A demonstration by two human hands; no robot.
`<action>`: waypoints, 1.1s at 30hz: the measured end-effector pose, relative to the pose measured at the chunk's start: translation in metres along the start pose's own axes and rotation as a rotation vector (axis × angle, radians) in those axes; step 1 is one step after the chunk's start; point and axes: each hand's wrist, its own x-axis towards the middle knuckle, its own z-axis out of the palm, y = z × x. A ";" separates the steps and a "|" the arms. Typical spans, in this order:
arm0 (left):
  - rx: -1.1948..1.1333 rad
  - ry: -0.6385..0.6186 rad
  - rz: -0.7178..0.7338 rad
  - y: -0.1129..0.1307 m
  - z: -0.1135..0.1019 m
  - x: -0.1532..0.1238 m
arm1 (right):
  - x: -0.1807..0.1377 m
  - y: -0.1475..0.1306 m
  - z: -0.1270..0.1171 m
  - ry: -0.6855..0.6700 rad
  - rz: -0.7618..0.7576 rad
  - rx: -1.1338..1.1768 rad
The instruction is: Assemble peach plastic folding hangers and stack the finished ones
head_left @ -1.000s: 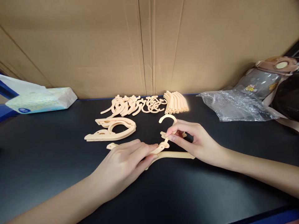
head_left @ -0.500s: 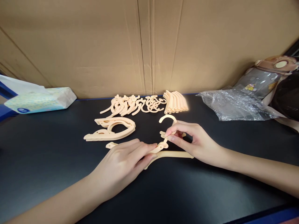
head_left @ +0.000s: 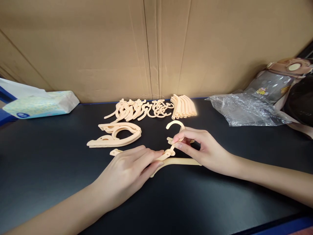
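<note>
My left hand [head_left: 132,166] is closed on a cream plastic hanger arm [head_left: 162,157], its end with a hole pointing right. In my right hand [head_left: 200,147] a cream hanger hook [head_left: 176,123] is pinched between thumb and fingers, its curve upward. The hook's lower end meets the end of the hanger arm; whether they are locked together I cannot tell. Below them on the table lies a curved cream hanger bar [head_left: 182,161]. Another small cream piece shows partly behind my right fingers. Folded hangers [head_left: 122,142] lie stacked just beyond my left hand.
Loose hanger arms [head_left: 124,110], small hooks [head_left: 160,109] and a row of curved bars [head_left: 184,106] lie at the table's back. A tissue pack [head_left: 44,104] sits left. On the right are a clear plastic bag [head_left: 244,109] and a bottle [head_left: 271,81]. Cardboard [head_left: 97,49] stands behind.
Almost nothing differs. The whole view has shifted very slightly; both hands keep the same grip on the hanger arm and the hook.
</note>
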 end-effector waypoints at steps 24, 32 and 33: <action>0.024 -0.003 -0.224 0.016 -0.006 0.002 | -0.005 -0.003 0.004 0.068 -0.264 -0.177; -0.012 -0.043 -0.221 0.014 -0.010 0.005 | -0.005 -0.008 0.002 0.018 -0.245 -0.173; -0.028 -0.066 -0.208 0.015 -0.011 0.006 | -0.006 -0.009 0.002 0.003 -0.253 -0.175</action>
